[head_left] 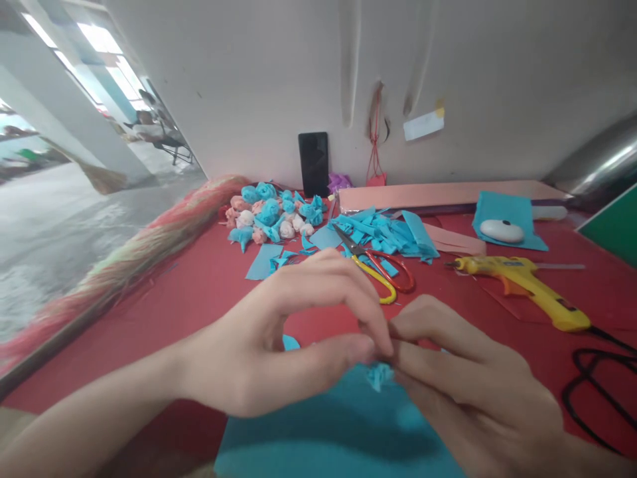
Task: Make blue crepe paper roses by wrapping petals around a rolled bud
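A small crumpled piece of blue crepe paper (380,376) sits between my fingertips in the lower middle. My left hand (298,332) pinches it from the left with thumb and forefinger, the other fingers curled over. From the right, my right hand (468,378) closes on the same piece, its fingers meeting those of the left; part of the paper is hidden by them. Beneath both hands lies a larger blue paper sheet (343,435). Just beyond the hands rest scissors (375,262) with one red and one yellow handle, partly on cut blue paper strips (381,232).
A pile of blue, pink and white paper flowers (269,212) lies at the back left. A yellow glue gun (527,285) with a black cord is at right. A white mouse-like object (501,230) sits on blue paper. A phone (314,164) leans against the wall.
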The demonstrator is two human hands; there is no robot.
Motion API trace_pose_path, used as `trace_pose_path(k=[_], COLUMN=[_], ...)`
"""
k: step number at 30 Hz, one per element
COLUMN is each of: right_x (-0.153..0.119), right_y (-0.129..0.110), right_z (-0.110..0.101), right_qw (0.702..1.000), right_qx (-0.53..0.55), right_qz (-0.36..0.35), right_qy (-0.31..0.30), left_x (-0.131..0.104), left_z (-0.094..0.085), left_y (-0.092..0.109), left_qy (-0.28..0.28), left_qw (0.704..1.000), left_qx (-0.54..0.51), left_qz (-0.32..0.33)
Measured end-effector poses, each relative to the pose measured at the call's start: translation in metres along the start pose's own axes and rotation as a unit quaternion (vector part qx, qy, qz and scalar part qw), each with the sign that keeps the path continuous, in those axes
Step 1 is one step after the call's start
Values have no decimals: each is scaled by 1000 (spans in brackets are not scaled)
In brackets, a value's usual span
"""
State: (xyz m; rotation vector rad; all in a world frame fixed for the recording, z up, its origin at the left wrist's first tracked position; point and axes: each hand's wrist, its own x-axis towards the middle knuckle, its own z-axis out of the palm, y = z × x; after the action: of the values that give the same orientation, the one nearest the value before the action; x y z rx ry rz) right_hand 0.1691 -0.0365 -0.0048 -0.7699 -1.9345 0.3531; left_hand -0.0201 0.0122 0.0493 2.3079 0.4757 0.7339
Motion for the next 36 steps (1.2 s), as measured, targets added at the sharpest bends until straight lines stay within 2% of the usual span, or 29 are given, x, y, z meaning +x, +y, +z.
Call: trace_pose_path(k=[4,9,13,23,30,36], right_x=[2,2,2,-1,-1,-1], right_y=[10,12,12,11,12,11], right_z=[-3,-6,-7,-4,-4,-4], right_qw=[997,994,994,992,991,990], right_qx=[4,3,5,37,52,63], right_qz=[-60,-72,-73,-58,-64,-52], right_qy=[-44,-82,-87,-102,-106,-112], left_x=[-1,-1,0,-4,0,-2], left_z=[0,-1,-1,-1,-5,-6], left_y=[-2,-3,-4,-2,1,5], left_qy=[-47,-70,-72,-99,-157,-157], left_qw=[999,997,995,994,983,982], left_qx=[-5,-37,-70,-38,-59,-68], left_qz=[-4,-18,-18,-14,-81,-83])
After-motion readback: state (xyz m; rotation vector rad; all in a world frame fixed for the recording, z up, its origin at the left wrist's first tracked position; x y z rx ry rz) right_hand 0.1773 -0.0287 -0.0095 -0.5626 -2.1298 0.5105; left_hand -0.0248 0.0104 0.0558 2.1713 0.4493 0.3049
